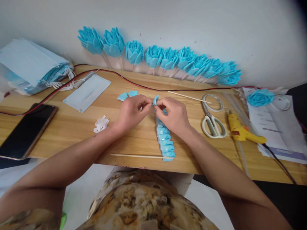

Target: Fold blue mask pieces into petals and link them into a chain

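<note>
A small folded blue petal (155,99) of soft fabric-like material is pinched at fingertip height between my two hands. My left hand (133,111) is closed, thumb and forefinger at the petal's left side. From the other side my right hand (174,115) grips it, also in a pinch. Below the hands a row of folded blue petals (166,139) runs toward the table's front edge, its far end hidden by my right hand. Two flat blue pieces (127,95) lie just beyond my left hand. A thin wooden stick (139,156) touches the row's near end.
Several blue flowers on sticks (153,57) lean against the wall. To the right are scissors (214,127), a tape roll (219,103) and a yellow glue gun (242,131). On the left lie a phone (27,132), a flat mask (87,92), a mask stack (31,64) and paper scraps (101,124).
</note>
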`<state>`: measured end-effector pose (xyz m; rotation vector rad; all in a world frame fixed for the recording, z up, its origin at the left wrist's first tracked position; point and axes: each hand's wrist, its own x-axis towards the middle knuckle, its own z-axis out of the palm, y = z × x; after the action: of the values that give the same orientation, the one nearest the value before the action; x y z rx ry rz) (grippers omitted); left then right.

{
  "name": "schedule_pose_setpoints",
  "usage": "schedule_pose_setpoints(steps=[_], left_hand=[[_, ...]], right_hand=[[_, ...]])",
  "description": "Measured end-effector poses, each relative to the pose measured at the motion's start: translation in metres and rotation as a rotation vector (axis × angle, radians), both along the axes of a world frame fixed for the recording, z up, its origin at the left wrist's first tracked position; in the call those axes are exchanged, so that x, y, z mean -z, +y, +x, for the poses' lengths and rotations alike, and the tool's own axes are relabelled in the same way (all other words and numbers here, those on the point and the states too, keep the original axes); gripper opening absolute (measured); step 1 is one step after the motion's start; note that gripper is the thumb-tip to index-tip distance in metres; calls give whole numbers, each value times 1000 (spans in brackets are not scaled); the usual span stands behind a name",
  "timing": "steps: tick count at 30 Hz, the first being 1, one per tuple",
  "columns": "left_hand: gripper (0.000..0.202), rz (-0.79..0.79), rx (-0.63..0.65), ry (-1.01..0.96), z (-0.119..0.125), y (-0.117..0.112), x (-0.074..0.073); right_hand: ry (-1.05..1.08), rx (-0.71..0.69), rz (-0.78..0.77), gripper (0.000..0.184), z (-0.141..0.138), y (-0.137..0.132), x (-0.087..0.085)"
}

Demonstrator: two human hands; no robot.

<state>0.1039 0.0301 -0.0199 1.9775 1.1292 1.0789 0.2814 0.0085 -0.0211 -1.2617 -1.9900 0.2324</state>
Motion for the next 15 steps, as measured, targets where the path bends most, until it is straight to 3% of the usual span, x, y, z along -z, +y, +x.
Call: schedule_pose_setpoints(steps=[7,15], left_hand=[[10,-72,14,-62,1,1,-1],[9,-49,21,-47,1,2,1]], right_hand=[[-6,2,13,10,0,-1,0],[-20,-3,12,10,0,0,0]])
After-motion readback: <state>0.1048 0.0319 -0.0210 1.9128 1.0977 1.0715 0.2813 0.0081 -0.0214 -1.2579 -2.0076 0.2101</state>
